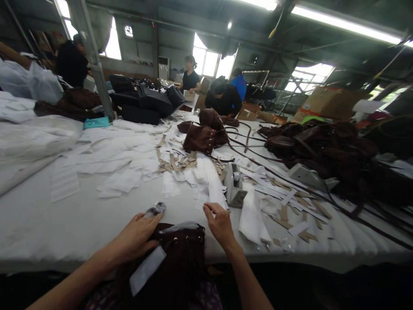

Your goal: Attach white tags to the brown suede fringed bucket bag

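A dark brown suede bag (pixel 183 254) lies at the near table edge in front of me. My left hand (pixel 137 237) rests on its left side, fingers curled around a small clear wrapped piece (pixel 155 209). A white paper strip (pixel 146 270) lies across the bag below that hand. My right hand (pixel 219 221) hovers just right of the bag's top, fingers pinched together near a clear plastic piece (pixel 182 226) on the bag's rim; what it pinches is too small to make out.
A grey tape dispenser (pixel 234 185) stands beyond my right hand amid white paper strips (pixel 206 178) and brown offcuts (pixel 174 162). Brown bags (pixel 201 137) and long straps (pixel 290 181) fill the right side. Black bags (pixel 145 101) sit at the back. Several people work across the white table (pixel 48 219).
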`<state>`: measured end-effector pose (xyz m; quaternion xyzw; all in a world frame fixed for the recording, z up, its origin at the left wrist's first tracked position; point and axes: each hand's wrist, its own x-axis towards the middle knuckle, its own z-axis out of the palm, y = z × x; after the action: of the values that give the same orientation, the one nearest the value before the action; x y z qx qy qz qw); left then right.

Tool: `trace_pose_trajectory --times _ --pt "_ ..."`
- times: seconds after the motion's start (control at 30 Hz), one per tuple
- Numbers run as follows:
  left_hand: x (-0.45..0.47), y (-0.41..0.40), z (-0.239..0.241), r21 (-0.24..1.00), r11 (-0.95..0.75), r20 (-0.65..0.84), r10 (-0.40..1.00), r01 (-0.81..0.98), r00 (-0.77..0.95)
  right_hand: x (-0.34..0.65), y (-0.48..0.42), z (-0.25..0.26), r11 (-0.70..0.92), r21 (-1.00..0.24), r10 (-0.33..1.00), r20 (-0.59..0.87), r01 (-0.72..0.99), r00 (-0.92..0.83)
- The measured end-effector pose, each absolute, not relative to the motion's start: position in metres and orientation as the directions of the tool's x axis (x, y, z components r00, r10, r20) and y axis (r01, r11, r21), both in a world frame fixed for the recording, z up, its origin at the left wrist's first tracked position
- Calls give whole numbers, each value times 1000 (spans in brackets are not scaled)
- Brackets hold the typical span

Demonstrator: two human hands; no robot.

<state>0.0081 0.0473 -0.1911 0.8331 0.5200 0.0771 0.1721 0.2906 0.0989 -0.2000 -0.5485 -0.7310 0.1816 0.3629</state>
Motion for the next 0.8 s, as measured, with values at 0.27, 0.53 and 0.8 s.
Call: trace_pose_trajectory --times 0.27,0.53,0.8 --pt "21 81 -177 240 -491 -329 770 838 546 330 79 -274 202 -446 913 408 872 -3" --pt "35 98 -174 249 -557 -425 672 792 607 330 81 -283 196 -317 901 432 928 -43" --pt "32 75 -164 362 -434 -475 676 825 564 335 83 -289 235 -266 880 467 935 -89"
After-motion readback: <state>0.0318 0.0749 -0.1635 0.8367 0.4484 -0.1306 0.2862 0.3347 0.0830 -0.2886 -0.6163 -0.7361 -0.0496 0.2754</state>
